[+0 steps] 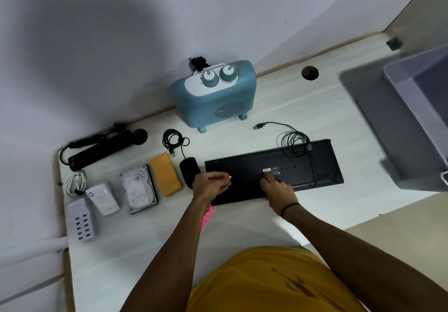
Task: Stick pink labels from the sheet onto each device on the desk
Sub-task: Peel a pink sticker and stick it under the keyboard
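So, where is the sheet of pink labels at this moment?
In the head view, the pink label sheet lies on the desk near its front, mostly hidden under the left forearm, just below the upturned black keyboard.

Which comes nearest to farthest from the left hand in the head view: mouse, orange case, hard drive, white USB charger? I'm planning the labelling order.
From the left hand, moving leftward along the desk:
1. Mouse, just beside the hand on its left.
2. Orange case, next left.
3. Hard drive, further left.
4. White USB charger, near the desk's left edge.
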Available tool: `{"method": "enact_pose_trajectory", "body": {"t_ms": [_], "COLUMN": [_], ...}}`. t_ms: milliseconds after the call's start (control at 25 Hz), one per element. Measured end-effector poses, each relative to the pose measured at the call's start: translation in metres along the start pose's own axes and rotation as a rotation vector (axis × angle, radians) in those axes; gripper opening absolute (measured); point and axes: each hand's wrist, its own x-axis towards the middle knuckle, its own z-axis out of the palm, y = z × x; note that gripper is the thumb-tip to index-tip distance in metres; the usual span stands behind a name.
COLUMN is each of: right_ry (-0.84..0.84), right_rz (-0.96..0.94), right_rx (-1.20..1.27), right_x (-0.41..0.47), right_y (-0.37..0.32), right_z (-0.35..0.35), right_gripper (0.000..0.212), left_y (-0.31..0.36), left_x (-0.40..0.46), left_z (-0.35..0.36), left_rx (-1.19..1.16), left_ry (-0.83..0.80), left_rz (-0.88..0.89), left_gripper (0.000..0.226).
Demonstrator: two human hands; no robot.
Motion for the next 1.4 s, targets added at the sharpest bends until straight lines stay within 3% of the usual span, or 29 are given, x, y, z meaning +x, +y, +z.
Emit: {"method": "enact_pose_trajectory", "body": {"t_ms": [120,280,520,800,1040,1160,1240,1400], "right_ry": [0.02,0.026,0.029,0.009,0.001,0.01,0.011,0.023], "right_rz": [-0.014,0.142,0.329,0.37,0.404,0.465,0.473,0.444], "right_rx": [0.045,0.393,0.728,0.755,0.709,0.677,0.685,0.732], "right_x": [0.003,0.017,0.032,0.041,0.048,0.049,0.05,0.051], "right_y": [0.005,0.007,0.002,0.0,-0.005,-0.012,-0.014,-0.015], "right_z": [0.001,-0.002,-0.003,-0.004,-0.002,-0.002,-0.002,-0.002], "right_gripper": [0.031,0.039,0.019,0.025,0.038,0.049,0.048,0.034], "left_y": [-0.011,-0.022,-0.014,-0.02,-0.02,-0.025,-0.025,-0.022], "left_x": [0.006,0.005,0.016,0.024,0.022,0.025,0.026,0.024], "left_z": [0.009,0.025,0.05,0.063,0.06,0.055,0.053,0.055], "left_rx": [0.031,0.12,0.364,0.664,0.701,0.709,0.7,0.698], "left_ry": [0.038,0.004,0.02,0.082,0.243,0.222,0.218,0.207], "left_rz": [-0.064,-0.111,-0.026,0.123,0.101,0.085,0.072,0.116], "left_gripper": [0.023,0.016,0.012,0.015,0.048,0.042,0.036,0.048]}}
